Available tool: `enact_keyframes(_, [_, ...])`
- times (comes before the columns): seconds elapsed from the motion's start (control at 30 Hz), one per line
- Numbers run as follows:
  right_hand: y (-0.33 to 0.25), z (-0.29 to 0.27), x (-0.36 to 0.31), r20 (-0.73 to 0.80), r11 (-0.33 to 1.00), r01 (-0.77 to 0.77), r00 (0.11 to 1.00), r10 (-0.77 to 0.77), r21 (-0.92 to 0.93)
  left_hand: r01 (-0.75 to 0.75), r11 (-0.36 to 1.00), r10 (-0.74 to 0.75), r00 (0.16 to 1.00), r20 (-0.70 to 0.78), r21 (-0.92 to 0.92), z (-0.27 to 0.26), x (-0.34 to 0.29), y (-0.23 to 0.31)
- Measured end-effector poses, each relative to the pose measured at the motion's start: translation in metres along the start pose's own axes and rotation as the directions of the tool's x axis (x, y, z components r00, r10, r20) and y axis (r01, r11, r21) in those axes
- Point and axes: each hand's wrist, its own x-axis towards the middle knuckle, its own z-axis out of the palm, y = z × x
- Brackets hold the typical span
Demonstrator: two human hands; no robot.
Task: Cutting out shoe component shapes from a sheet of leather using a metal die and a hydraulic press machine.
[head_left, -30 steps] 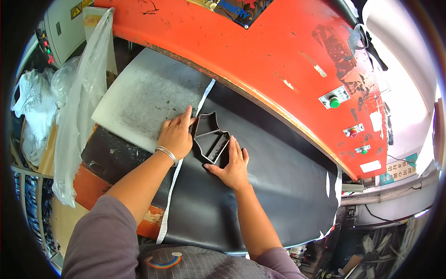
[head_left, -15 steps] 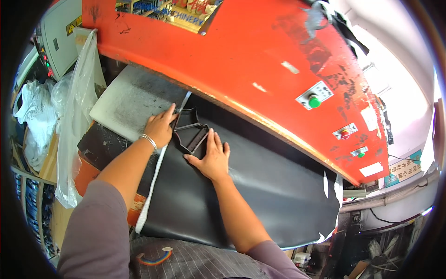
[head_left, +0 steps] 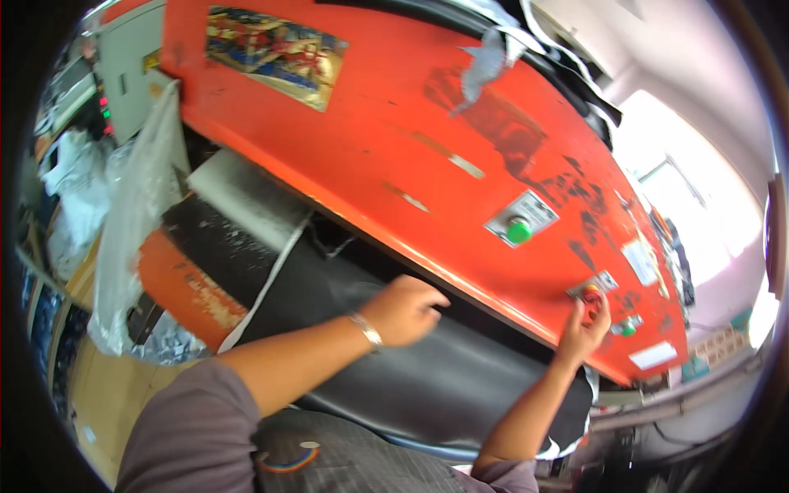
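Over the black sheet (head_left: 460, 370), my left hand (head_left: 399, 312) hangs in the air with its fingers curled in. Nothing shows in it, and it touches nothing that I can see. My right hand (head_left: 585, 333) is raised to the front of the red machine (head_left: 370, 156), its thumb and fingers around a red knob (head_left: 591, 293). Under the machine's lower edge, the cutting die (head_left: 333, 249) lies on the sheet, dark and mostly in shadow. A green button (head_left: 519, 231) sits up and to the left of my right hand.
Another green button (head_left: 628, 329) and a white label (head_left: 652, 355) are right of the knob. A pale board (head_left: 246, 197) lies left of the sheet, beside an orange machine part (head_left: 189, 283). Clear plastic (head_left: 136, 222) hangs at the left by a grey cabinet (head_left: 131, 74).
Both hands have left the cutting die. My left hand has moved right and curled; my right hand has gone right and up to the red knob. The view has shifted too.
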Motion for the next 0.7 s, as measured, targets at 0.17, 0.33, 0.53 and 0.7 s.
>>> enact_keyframes(0.17, [0.021, -0.008, 0.026, 0.169, 0.989, -0.144, 0.975, 0.141, 0.011, -0.018, 0.999, 0.022, 0.992, 0.122, -0.036, 0.034, 0.033, 0.034])
enact_keyframes(0.33, [0.09, -0.031, 0.061, 0.115, 0.968, 0.008, 0.993, -0.038, 0.25, -0.278, 0.936, 0.311, 0.941, -0.137, 0.217, 0.023, 0.077, 0.084])
enact_keyframes(0.53, [0.193, -0.026, 0.117, -0.506, 0.925, -0.129, 0.86, -0.075, -0.356, -0.199, 0.738, 0.376, 0.915, -0.147, 0.645, 0.016, 0.128, 0.092])
enact_keyframes(0.7, [0.203, -0.028, 0.119, -0.524, 0.931, -0.123, 0.848, -0.081, -0.343, -0.151, 0.869, 0.228, 0.967, -0.11, 0.472, 0.015, 0.093, 0.095])
